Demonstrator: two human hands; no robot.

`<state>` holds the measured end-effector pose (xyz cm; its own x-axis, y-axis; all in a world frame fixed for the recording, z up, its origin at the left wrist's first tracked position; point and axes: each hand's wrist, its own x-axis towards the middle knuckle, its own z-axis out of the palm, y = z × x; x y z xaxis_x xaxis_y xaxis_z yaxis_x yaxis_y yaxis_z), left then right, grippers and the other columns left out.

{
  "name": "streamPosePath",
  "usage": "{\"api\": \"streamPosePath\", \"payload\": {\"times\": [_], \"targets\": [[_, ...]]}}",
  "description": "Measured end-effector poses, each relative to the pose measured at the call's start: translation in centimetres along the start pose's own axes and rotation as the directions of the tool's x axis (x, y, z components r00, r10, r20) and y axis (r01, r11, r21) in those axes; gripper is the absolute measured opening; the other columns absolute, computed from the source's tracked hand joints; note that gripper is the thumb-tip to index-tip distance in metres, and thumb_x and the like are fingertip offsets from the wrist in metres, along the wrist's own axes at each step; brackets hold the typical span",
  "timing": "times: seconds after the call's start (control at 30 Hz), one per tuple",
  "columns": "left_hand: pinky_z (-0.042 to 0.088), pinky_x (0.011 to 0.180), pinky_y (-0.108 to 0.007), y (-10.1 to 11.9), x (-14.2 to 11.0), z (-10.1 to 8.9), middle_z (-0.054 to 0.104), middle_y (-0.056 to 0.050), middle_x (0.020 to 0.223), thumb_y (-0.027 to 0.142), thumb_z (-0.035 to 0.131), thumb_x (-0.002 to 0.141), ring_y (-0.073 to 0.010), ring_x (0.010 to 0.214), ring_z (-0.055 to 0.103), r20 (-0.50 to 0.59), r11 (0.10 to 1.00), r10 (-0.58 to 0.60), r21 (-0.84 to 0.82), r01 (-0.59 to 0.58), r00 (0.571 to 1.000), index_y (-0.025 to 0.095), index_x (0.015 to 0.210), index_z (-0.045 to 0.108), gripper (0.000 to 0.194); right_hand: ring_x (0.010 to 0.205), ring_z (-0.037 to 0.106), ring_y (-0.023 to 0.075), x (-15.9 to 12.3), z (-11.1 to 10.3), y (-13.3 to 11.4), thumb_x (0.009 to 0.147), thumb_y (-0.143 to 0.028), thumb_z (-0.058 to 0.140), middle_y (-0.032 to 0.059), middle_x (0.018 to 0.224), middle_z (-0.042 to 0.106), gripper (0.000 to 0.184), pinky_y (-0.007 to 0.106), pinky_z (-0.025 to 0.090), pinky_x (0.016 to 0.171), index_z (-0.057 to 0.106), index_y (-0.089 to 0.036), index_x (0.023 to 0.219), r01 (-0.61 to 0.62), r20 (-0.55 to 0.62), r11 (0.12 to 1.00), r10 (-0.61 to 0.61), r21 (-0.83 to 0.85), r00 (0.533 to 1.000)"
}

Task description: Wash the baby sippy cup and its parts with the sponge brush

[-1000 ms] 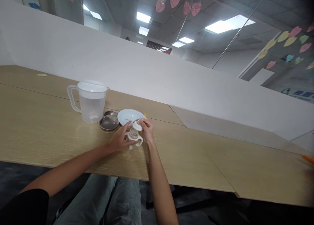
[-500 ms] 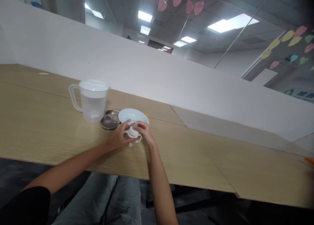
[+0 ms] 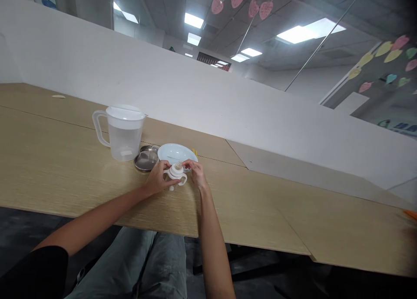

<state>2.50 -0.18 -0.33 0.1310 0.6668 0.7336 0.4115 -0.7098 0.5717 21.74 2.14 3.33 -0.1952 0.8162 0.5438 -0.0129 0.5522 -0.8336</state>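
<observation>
My left hand (image 3: pixel 158 178) is wrapped around a small white two-handled baby bottle (image 3: pixel 176 173), holding it upright just above the front part of the table. A clear or beige tip shows on top of its white collar. To the right of that tip is my right hand (image 3: pixel 196 173), its fingers bent and pinched together. Whether they hold something small or touch the tip cannot be made out. Right behind the bottle is a white plate (image 3: pixel 174 149), partly covered by my fingers.
A lidded clear plastic pitcher (image 3: pixel 124 136) stands left of the hands. A round metal dish (image 3: pixel 145 161) sits between it and the plate. Something small and yellow (image 3: pixel 194 152) lies at the plate's right edge. A low white partition (image 3: pixel 195 99) runs behind the wooden table (image 3: pixel 247 203).
My right hand has moved off the bottle's top slightly to the right, uncovering the tip. My left hand keeps its hold. The pitcher, dish and plate stay put.
</observation>
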Motion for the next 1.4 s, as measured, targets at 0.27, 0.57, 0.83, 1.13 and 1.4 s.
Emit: {"api": "streamPosePath", "payload": {"times": [0.27, 0.57, 0.83, 1.13, 1.4], "targets": [[0.048, 0.085, -0.039, -0.1, 0.4, -0.1, 0.067, -0.009, 0.102, 0.052, 0.077, 0.071, -0.0254, 0.096, 0.063, 0.034, 0.997, 0.036, 0.072, -0.038, 0.999, 0.019, 0.108, 0.056, 0.054, 0.077, 0.059, 0.0189, 0.0, 0.2, -0.3, 0.079, -0.055, 0.062, 0.0035, 0.074, 0.066, 0.04, 0.032, 0.044, 0.08, 0.072, -0.022, 0.059, 0.004, -0.008, 0.999, -0.004, 0.044, 1.0], [0.046, 0.091, -0.04, -0.1, 0.7, -0.2, 0.069, -0.008, 0.108, 0.049, 0.071, 0.079, -0.0258, 0.102, 0.063, 0.102, 0.986, 0.101, 0.121, -0.113, 0.99, 0.02, 0.12, 0.058, 0.051, 0.085, 0.063, 0.0196, 0.0, 1.4, -1.0, 0.071, -0.04, 0.073, 0.0033, 0.088, 0.071, 0.027, 0.032, 0.048, 0.08, 0.069, -0.023, 0.091, -0.023, -0.092, 0.978, 0.042, 0.205, 0.995], [0.049, 0.087, -0.039, -0.3, 0.3, 0.1, 0.066, -0.008, 0.104, 0.053, 0.079, 0.066, -0.0248, 0.096, 0.064, 0.02, 0.997, -0.04, 0.06, 0.038, 0.999, 0.019, 0.109, 0.053, 0.061, 0.071, 0.06, 0.0141, 0.0, 1.5, -1.3, 0.068, -0.028, 0.071, 0.003, 0.095, 0.072, 0.049, 0.03, 0.047, 0.075, 0.056, -0.023, 0.115, -0.06, -0.05, 0.945, 0.08, 0.321, 0.996], [0.045, 0.089, -0.04, 0.1, 0.5, -0.2, 0.066, -0.007, 0.103, 0.055, 0.076, 0.071, -0.0253, 0.098, 0.061, 0.053, 0.995, 0.006, 0.094, -0.011, 0.999, 0.02, 0.106, 0.054, 0.054, 0.066, 0.057, 0.0153, 0.0, 1.6, -1.2, 0.068, -0.027, 0.068, -0.0029, 0.072, 0.066, 0.066, 0.03, 0.047, 0.071, 0.047, -0.022, 0.13, -0.062, -0.095, 0.965, 0.089, 0.253, 0.992], [0.042, 0.096, -0.044, 0.0, 0.5, -0.2, 0.067, -0.008, 0.115, 0.049, 0.076, 0.072, -0.0274, 0.108, 0.06, 0.063, 0.997, 0.016, 0.072, -0.021, 0.998, 0.022, 0.112, 0.055, 0.053, 0.106, 0.062, 0.0224, -0.3, 1.8, -1.5, 0.066, -0.029, 0.079, 0.0045, 0.114, 0.068, 0.075, 0.038, 0.047, 0.094, 0.045, -0.029, 0.132, -0.172, 0.224, 0.951, 0.115, 0.257, 0.968]]}}
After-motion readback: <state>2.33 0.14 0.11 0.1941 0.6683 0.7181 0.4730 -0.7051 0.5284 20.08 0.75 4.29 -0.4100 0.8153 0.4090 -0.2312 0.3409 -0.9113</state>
